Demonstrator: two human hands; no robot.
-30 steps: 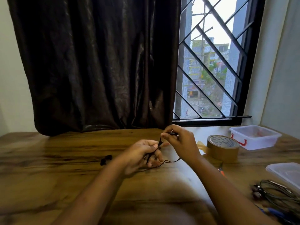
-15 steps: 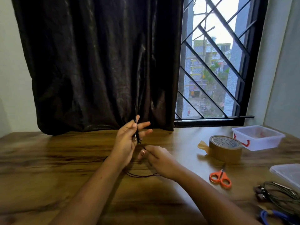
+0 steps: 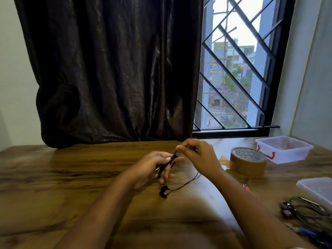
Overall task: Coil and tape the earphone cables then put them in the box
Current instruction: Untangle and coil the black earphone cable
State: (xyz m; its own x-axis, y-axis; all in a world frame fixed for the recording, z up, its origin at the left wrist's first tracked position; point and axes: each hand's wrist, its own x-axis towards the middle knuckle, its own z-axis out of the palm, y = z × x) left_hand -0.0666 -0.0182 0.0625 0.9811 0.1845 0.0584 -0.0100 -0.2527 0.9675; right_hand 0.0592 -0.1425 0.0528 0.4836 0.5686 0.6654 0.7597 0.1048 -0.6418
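Your left hand (image 3: 152, 168) wrapped around black earphone cable (image 3: 186, 184), your right hand (image 3: 199, 157) pinching it just above (earbuds (image 3: 163, 192) dangling below), tape roll (image 3: 248, 161) right.

Above the brown wooden table (image 3: 62, 177) the left hand (image 3: 149, 168) grips loops of a thin black earphone cable (image 3: 186, 183), and the right hand (image 3: 201, 156) pinches one strand (its black earbuds (image 3: 163, 192) are just below the left hand); a brown tape roll (image 3: 248, 161) stands near a clear plastic box (image 3: 285, 151)

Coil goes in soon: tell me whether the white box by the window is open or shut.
Open. The white box has no lid on; its inside shows from above. What looks like its lid lies apart.
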